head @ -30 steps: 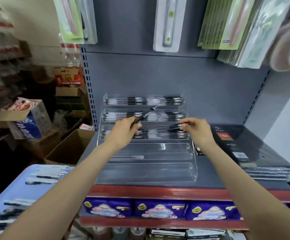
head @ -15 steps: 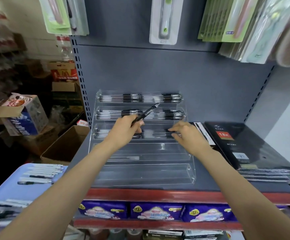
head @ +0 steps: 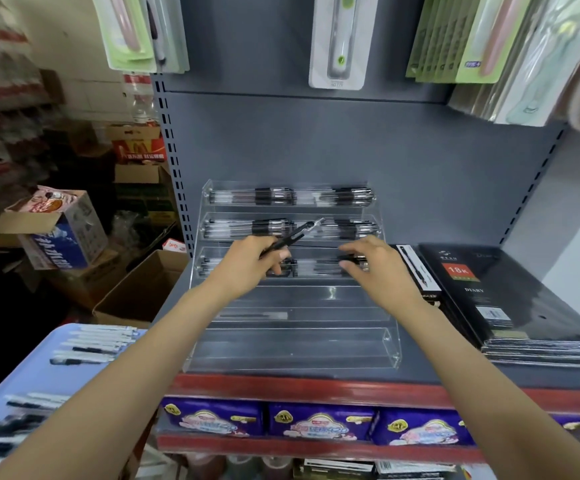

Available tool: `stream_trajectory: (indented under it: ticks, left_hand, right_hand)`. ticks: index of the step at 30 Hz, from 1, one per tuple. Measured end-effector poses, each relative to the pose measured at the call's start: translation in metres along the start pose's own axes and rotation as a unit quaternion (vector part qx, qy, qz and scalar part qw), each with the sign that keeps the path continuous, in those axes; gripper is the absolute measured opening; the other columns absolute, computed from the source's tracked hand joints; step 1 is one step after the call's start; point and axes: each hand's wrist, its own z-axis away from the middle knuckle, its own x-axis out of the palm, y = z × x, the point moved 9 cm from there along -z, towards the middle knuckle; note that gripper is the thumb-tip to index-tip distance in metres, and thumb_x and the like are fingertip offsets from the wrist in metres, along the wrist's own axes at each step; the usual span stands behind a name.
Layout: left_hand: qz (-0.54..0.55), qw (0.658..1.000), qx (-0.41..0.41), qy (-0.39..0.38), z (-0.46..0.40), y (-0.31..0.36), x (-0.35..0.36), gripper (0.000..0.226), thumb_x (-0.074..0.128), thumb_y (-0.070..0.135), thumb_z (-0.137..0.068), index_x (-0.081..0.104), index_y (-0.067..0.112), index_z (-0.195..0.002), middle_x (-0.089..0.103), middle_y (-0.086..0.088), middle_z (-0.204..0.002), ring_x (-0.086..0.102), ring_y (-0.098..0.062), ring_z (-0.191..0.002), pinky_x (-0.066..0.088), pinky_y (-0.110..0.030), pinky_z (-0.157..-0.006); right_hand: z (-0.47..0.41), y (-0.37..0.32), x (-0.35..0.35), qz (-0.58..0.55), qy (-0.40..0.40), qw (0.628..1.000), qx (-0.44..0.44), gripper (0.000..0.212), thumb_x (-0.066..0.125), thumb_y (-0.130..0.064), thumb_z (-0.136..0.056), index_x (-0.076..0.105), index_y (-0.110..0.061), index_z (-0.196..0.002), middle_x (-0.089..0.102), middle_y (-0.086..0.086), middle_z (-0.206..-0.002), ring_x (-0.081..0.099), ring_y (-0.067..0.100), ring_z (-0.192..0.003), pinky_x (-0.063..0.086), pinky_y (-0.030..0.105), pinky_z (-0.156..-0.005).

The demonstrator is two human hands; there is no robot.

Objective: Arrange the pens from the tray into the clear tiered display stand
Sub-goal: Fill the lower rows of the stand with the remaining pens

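Head view: clear acrylic tiered display stand (head: 292, 344), upper three steps stocked, lower two bare. Left hand (head: 247, 268) pinches one black pen (head: 293, 235), tip toward 1 o'clock — held ready. Right hand (head: 375, 271), fingers loosely curled, touches third-step pens (head: 330, 266) — likely levelling. Light-blue tray (head: 22, 375), 8 o'clock, holds the remainder.

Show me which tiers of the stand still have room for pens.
Free: the bottom tier behind the front lip, and most of the fourth tier, right of one lone pen. Crowded: the top three tiers, where the left hand holds a pen.
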Motion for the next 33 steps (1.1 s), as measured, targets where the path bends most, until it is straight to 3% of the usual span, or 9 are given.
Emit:
stream_trajectory:
  ticks: [2, 5, 9, 11, 14, 17, 23, 27, 33]
  left_hand:
    - [0.0, 0.999, 0.007, -0.043, 0.004, 0.001, 0.003, 0.017, 0.052, 0.026, -0.094, 0.064, 0.014, -0.091, 0.065, 0.007, -0.069, 0.054, -0.009, -0.055, 0.044, -0.016, -0.056]
    - [0.027, 0.997, 0.005, -0.067, 0.011, 0.0, -0.001, 0.015, 0.054, 0.026, -0.093, 0.066, 0.016, -0.089, 0.065, 0.009, -0.066, 0.054, -0.01, -0.054, 0.045, -0.017, -0.057]
    - [-0.002, 0.997, -0.009, -0.078, 0.02, -0.011, -0.018, 0.022, 0.054, 0.026, -0.093, 0.068, 0.009, -0.099, 0.065, 0.007, -0.066, 0.052, -0.006, -0.053, 0.043, -0.013, -0.055]
    - [-0.033, 0.997, -0.014, -0.064, 0.021, -0.019, -0.029, 0.025, 0.053, 0.03, -0.093, 0.067, 0.009, -0.095, 0.067, 0.001, -0.073, 0.057, -0.01, -0.06, 0.047, -0.02, -0.06]
    - [-0.068, 0.995, -0.038, 0.056, 0.023, -0.035, -0.061, 0.027, 0.049, 0.035, -0.095, 0.064, 0.014, -0.102, 0.067, -0.011, -0.087, 0.062, -0.024, -0.075, 0.05, -0.038, -0.071]
    - [-0.111, 0.982, -0.031, 0.148, 0.032, -0.042, -0.086, 0.028, 0.045, 0.034, -0.096, 0.06, 0.011, -0.104, 0.062, -0.011, -0.085, 0.057, -0.023, -0.074, 0.045, -0.035, -0.063]
    - [-0.048, 0.988, -0.057, 0.134, 0.035, -0.052, -0.086, 0.03, 0.044, 0.03, -0.098, 0.058, 0.013, -0.118, 0.064, -0.006, -0.088, 0.049, -0.004, -0.059, 0.035, -0.01, -0.044]
    - [-0.033, 0.988, -0.058, 0.138, 0.038, -0.054, -0.09, 0.03, 0.044, 0.031, -0.098, 0.059, 0.014, -0.116, 0.062, -0.001, -0.083, 0.046, -0.003, -0.058, 0.032, -0.013, -0.048]
    - [-0.039, 0.994, -0.053, 0.087, 0.042, -0.05, -0.081, 0.027, 0.046, 0.035, -0.095, 0.051, 0.019, -0.116, 0.056, 0.006, -0.081, 0.05, -0.005, -0.066, 0.036, -0.016, -0.058]
  right_hand:
    - [-0.003, -0.019, 0.004, -0.173, -0.015, 0.985, 0.021, 0.027, 0.06, -0.017, -0.09, 0.061, -0.017, -0.117, 0.062, 0.001, -0.11, 0.061, 0.008, -0.093, 0.046, 0.022, -0.085]
    - [-0.007, -0.045, 0.015, -0.391, -0.034, 0.919, 0.042, 0.01, 0.057, -0.009, -0.091, 0.062, -0.017, -0.095, 0.068, 0.001, -0.091, 0.067, 0.008, -0.079, 0.051, 0.017, -0.073]
    - [-0.011, -0.057, 0.025, -0.535, -0.018, 0.842, 0.071, 0.016, 0.057, -0.002, -0.089, 0.065, -0.015, -0.093, 0.07, 0.001, -0.079, 0.069, 0.008, -0.072, 0.051, 0.014, -0.069]
    - [-0.014, -0.058, 0.03, -0.535, -0.015, 0.842, 0.073, 0.015, 0.059, -0.001, -0.088, 0.067, -0.013, -0.088, 0.071, -0.001, -0.074, 0.069, 0.009, -0.071, 0.052, 0.014, -0.069]
    - [-0.017, -0.044, 0.034, -0.522, 0.029, 0.845, 0.112, 0.013, 0.059, 0.001, -0.087, 0.066, -0.01, -0.087, 0.069, 0.004, -0.08, 0.069, 0.007, -0.07, 0.053, 0.014, -0.069]
    - [-0.018, -0.032, 0.037, -0.467, 0.053, 0.874, 0.126, 0.017, 0.059, 0.002, -0.087, 0.065, -0.013, -0.083, 0.067, 0.005, -0.082, 0.068, 0.004, -0.067, 0.053, 0.013, -0.069]
    - [-0.024, -0.04, 0.052, -0.361, 0.033, 0.925, 0.11, 0.011, 0.059, 0.002, -0.088, 0.065, -0.007, -0.091, 0.064, -0.001, -0.081, 0.069, 0.016, -0.077, 0.053, 0.019, -0.077]
    - [-0.032, -0.053, 0.057, -0.265, 0.006, 0.962, 0.071, 0.015, 0.062, -0.001, -0.086, 0.069, -0.013, -0.09, 0.067, -0.003, -0.083, 0.067, 0.012, -0.079, 0.05, 0.017, -0.08]
    - [-0.033, -0.077, 0.075, -0.063, -0.078, 0.995, -0.015, 0.025, 0.054, -0.002, -0.09, 0.072, -0.013, -0.102, 0.065, 0.004, -0.11, 0.057, 0.014, -0.097, 0.039, 0.017, -0.087]
